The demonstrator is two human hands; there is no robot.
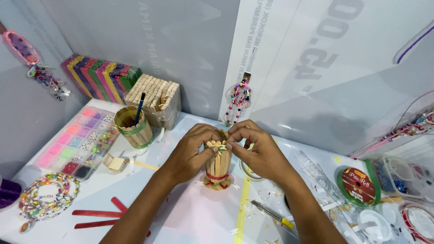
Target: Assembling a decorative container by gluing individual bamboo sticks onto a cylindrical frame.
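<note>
A small cup made of wooden craft sticks (pixel 218 168), bound with a red and green band near its base, stands upright on the white table (pixel 194 217). My left hand (pixel 192 151) wraps its upper left side with fingers at the rim. My right hand (pixel 255 147) reaches in from the right, fingertips pinching a small pale star-shaped piece (pixel 219 145) at the cup's top. Both hands touch the cup's rim, and they hide its far side.
A second stick cup with a green band and a dark pen (pixel 134 125) stands behind left, by stacks of plain (pixel 156 97) and coloured sticks (pixel 101 77). A bead tray (pixel 79 142), bead strings (pixel 43 194), red sticks (pixel 97 213), a utility knife (pixel 273 214), and a ribbon spool (pixel 358 185) lie around.
</note>
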